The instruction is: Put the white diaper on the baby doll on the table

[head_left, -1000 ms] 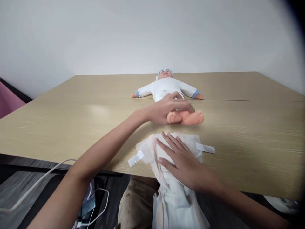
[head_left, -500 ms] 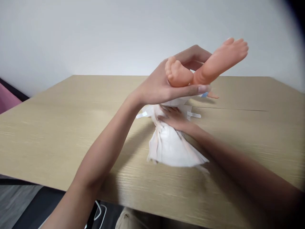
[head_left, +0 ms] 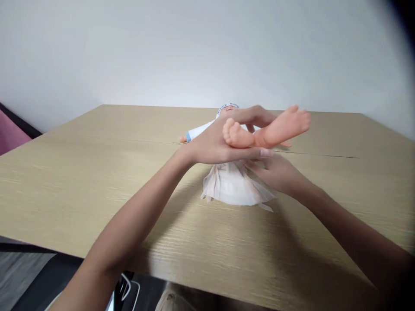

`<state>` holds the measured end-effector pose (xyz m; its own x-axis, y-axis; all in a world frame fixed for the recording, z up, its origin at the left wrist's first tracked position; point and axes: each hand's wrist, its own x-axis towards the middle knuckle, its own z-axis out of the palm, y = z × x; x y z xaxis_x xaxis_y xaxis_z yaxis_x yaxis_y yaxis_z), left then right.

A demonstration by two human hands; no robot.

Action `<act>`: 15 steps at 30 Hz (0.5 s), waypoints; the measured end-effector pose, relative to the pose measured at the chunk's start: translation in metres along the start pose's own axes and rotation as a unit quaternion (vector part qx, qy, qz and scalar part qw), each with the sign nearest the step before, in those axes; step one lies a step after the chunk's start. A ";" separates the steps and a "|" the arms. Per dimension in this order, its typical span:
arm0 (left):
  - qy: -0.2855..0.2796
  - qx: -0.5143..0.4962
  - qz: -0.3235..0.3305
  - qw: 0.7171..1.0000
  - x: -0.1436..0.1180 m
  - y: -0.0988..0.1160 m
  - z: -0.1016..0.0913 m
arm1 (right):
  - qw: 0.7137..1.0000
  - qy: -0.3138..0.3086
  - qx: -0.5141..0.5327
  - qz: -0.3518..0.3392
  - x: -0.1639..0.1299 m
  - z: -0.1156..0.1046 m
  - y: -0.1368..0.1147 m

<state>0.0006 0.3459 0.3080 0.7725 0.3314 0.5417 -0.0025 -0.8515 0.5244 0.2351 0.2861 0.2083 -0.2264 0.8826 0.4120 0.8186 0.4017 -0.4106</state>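
Head view of a baby doll [head_left: 227, 113] lying on its back on a light wood-grain table [head_left: 97, 181], head toward the far wall. The left hand [head_left: 220, 142] is closed around the doll's ankles, thumb over the top and fingers [head_left: 259, 152] beneath, holding both bare feet [head_left: 279, 126] raised clear of the tabletop; the nearer foot points toward the camera, the other angles up to the right. The doll's white sleeve with a blue cuff [head_left: 188, 136] shows to the left of the wrist, and its capped head is partly visible above the hand. A white disposable diaper [head_left: 235, 185] lies on the table beneath the raised legs, its near end spread toward the camera and its far end hidden under the hands. The right hand [head_left: 275, 172] rests at the diaper's right edge, just under the left hand, fingers pointing left; whether it grips the diaper or only touches it cannot be told. A white cable [head_left: 125, 287] hangs below the table's near edge
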 end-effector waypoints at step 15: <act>-0.114 0.067 -0.038 0.991 -0.125 -0.025 -0.015 | 0.973 -0.032 0.067 -0.218 -0.067 -0.027 0.034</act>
<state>-0.1052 0.3320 0.2371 0.8905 0.3086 0.3344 0.1334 -0.8796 0.4567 0.2924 0.2342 0.1889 -0.5727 0.6333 0.5206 0.5623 0.7655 -0.3126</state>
